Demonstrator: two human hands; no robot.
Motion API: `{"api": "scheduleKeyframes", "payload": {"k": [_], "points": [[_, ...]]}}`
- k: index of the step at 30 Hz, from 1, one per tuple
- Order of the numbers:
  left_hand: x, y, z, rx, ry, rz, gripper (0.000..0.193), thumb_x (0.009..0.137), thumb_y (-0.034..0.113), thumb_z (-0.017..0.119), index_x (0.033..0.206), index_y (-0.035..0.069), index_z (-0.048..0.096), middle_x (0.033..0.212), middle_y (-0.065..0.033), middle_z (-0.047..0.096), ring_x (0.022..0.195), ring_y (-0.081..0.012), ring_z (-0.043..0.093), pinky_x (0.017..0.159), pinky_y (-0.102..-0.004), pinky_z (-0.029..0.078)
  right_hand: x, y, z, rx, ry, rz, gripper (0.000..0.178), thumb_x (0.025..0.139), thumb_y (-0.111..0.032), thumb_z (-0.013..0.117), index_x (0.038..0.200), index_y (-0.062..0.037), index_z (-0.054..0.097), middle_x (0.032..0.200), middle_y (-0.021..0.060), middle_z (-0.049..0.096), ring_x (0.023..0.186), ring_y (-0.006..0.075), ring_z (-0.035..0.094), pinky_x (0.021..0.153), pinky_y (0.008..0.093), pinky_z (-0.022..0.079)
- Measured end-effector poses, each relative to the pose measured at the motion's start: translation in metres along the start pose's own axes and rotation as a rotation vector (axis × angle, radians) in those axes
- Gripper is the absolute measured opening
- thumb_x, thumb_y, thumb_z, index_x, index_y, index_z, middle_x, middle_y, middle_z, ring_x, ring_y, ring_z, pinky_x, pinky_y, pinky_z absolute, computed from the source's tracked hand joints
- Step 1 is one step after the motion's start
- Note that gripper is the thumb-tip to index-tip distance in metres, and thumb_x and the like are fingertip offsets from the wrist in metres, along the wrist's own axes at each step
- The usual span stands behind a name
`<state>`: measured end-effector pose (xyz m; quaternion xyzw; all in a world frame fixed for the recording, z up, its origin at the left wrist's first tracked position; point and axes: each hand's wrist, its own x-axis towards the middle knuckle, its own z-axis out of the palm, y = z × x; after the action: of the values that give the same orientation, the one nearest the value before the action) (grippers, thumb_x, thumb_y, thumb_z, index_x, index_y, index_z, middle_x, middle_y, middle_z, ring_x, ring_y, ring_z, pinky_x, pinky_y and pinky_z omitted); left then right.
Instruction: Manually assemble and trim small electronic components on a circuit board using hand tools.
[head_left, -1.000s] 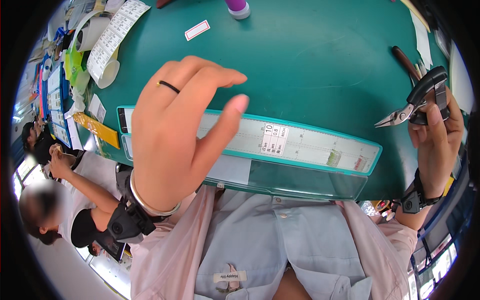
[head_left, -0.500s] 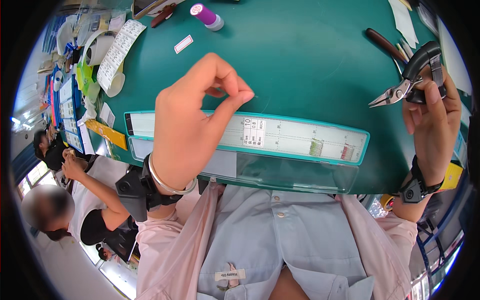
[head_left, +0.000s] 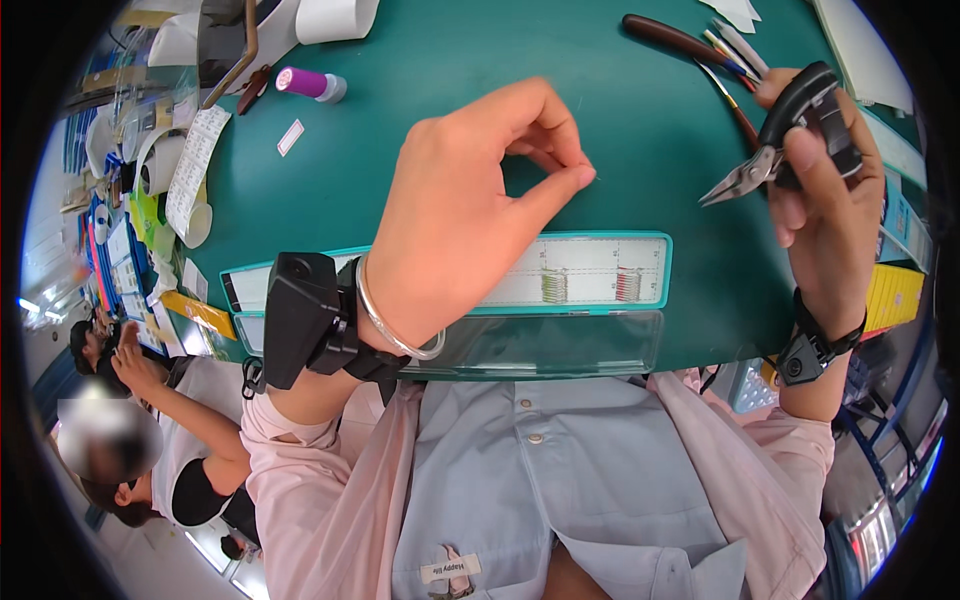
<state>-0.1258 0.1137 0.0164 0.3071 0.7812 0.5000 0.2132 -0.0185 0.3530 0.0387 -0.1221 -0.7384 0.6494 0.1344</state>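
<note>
Above the table, my left hand (head_left: 490, 200) pinches thumb against index finger; a faint thin tip shows at them, too small to name. In my right hand (head_left: 835, 190) is a pair of pliers (head_left: 765, 165) with black handles, its slim metal jaws pointing left towards my left fingertips, the two apart. Beneath my left hand lies a long shallow teal-edged case (head_left: 600, 255) with a white lined insert and a clear lid (head_left: 590, 340) folded towards me. Small green pieces (head_left: 554, 285) and small red pieces (head_left: 628, 284) stand in two rows on the insert. My left forearm hides the case's middle.
A purple-capped stamp (head_left: 310, 84) and a small red-edged label (head_left: 290, 138) lie at the left. Brown-handled tools (head_left: 665, 40) and pens lie at the far right. Label rolls (head_left: 195, 180) and a yellow strip (head_left: 198, 312) crowd the left edge. Another person (head_left: 190, 430) sits at the left.
My left hand has moved right, off the case's printed label and closer to the pliers. The whole view has shifted, so the case appears further left. The pliers stay in my right hand.
</note>
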Motion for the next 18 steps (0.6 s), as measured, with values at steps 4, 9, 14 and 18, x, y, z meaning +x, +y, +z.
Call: {"api": "scheduleKeyframes", "payload": {"k": [4,9,14,18], "points": [[-0.005,0.003,-0.003,0.077,-0.007,-0.006,0.019,0.082,0.001,0.078,0.091,0.002,0.061,0.089,-0.0075,0.072,0.085,-0.0174,0.067,0.083,-0.0303,0.051,-0.004,0.006,0.002,0.111,-0.130,0.046,0.019,0.092,-0.013,0.067,0.097,-0.0031,0.052,0.119,0.0191,0.067,0.045,0.0008,0.042,0.040,0.0142,0.040],[-0.017,0.029,-0.013,0.640,-0.027,0.200,0.040,0.076,0.015,0.085,0.106,0.003,0.061,0.114,-0.0159,0.061,0.102,-0.0344,0.059,0.083,-0.0400,0.048,-0.008,0.015,-0.003,0.080,-0.098,0.119,0.035,0.088,-0.014,0.071,0.111,-0.0060,0.046,0.110,0.0156,0.066,0.046,0.0013,0.043,0.040,0.0133,0.039],[-0.037,0.037,-0.021,0.650,-0.066,0.160,0.055,0.072,0.019,0.089,0.115,0.002,0.059,0.122,-0.0229,0.052,0.106,-0.0379,0.054,0.087,-0.0414,0.046,-0.007,0.015,0.018,0.056,-0.014,0.066,0.066,0.087,-0.013,0.070,0.143,-0.0008,0.038,0.107,0.0100,0.054,0.053,0.0042,0.048,0.042,0.0160,0.040],[-0.035,0.022,-0.029,0.573,-0.032,0.194,0.050,0.074,0.014,0.086,0.115,0.000,0.059,0.118,-0.0204,0.055,0.103,-0.0348,0.056,0.091,-0.0398,0.046,-0.003,0.019,0.025,0.024,-0.100,0.119,0.058,0.087,-0.013,0.069,0.138,-0.0024,0.043,0.110,0.0092,0.053,0.057,0.0038,0.046,0.042,0.0173,0.037]]}}
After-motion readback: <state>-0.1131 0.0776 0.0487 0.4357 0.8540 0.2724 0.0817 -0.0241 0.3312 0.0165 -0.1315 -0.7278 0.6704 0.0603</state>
